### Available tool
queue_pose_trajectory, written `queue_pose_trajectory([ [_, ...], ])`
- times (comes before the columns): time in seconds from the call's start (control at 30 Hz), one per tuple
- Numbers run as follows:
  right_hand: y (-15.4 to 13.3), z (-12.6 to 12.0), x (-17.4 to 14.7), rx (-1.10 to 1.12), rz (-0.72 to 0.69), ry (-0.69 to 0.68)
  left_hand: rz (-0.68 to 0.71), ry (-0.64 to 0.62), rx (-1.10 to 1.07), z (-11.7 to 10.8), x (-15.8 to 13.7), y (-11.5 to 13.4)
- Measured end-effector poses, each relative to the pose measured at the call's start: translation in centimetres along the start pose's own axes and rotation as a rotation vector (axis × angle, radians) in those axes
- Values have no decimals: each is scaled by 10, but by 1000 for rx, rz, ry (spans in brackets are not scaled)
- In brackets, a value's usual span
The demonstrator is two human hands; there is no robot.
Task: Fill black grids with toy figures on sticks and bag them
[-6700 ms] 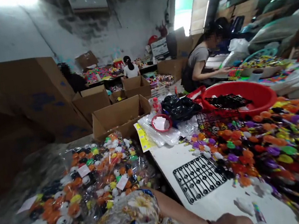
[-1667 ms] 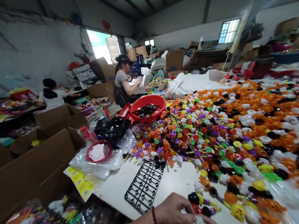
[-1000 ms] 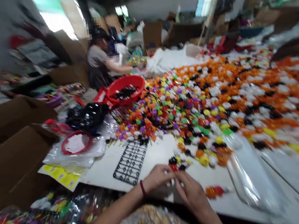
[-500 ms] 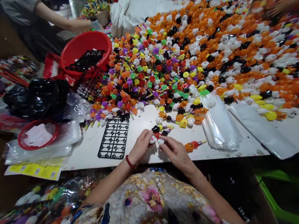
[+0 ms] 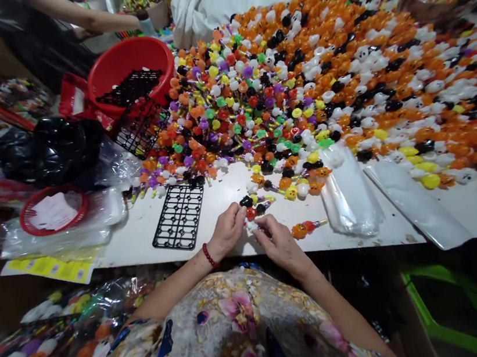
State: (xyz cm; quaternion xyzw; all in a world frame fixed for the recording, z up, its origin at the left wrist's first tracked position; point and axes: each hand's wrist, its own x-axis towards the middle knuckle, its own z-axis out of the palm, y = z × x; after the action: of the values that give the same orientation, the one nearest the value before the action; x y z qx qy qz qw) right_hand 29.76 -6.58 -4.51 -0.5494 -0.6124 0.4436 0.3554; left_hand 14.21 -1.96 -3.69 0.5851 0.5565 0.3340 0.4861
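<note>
Near the table's front edge my left hand [image 5: 229,227] and my right hand [image 5: 280,244] come close together, fingers pinched. Between their fingertips is a small white plastic figure [image 5: 251,226], partly hidden by the fingers. Just beyond it lie red and black toy pieces [image 5: 250,212] and a short pencil-like toy with a pointed tip [image 5: 266,204]. Right of my right hand rests an orange-topped toy pencil [image 5: 303,229] with a red middle. To the left of my left hand, a black plastic grid frame [image 5: 178,217] lies flat.
A huge pile of small coloured toys [image 5: 337,60] covers the table's back and right. Clear plastic bags [image 5: 351,199] lie at right. At left stand a red basin [image 5: 128,55] holding black grids and a small red basket [image 5: 53,210] with papers. Another person's arm [image 5: 85,17] reaches in behind.
The view has shifted slightly. The white figure has turned between my fingertips, and both hands stay close together. At the upper right, the round metal-looking bowl has tipped down to a level position.
</note>
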Motion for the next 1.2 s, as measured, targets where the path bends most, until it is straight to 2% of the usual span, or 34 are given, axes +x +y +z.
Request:
queue_pose_trajectory([
  [0.17,-3,4,-2,-10,9,53,94,-21,95,0,-1,2],
  [0.37,2,20,1,112,59,61,20,-59,141,4,6,-13],
  [0.53,3,29,3,96,92,88,3,-32,171,7,6,-19],
  [0.6,3,28,5,75,66,67,-14,-10,138,5,8,-19],
  [0.77,6,19,15,34,-157,36,-55,13,11,-3,13,-12],
  [0.83,9,15,18,45,-136,62,-52,20,4,-4,15,-10],
  [0.9,12,13,19,51,-58,67,-51,29,28,-4,16,-9],
  [1.0,13,8,19,19,12,13,-44,52,98,-4,17,-11],
  [1.2,6,8,15,-57,-107,15,-46,93,177,0,14,-11],
])
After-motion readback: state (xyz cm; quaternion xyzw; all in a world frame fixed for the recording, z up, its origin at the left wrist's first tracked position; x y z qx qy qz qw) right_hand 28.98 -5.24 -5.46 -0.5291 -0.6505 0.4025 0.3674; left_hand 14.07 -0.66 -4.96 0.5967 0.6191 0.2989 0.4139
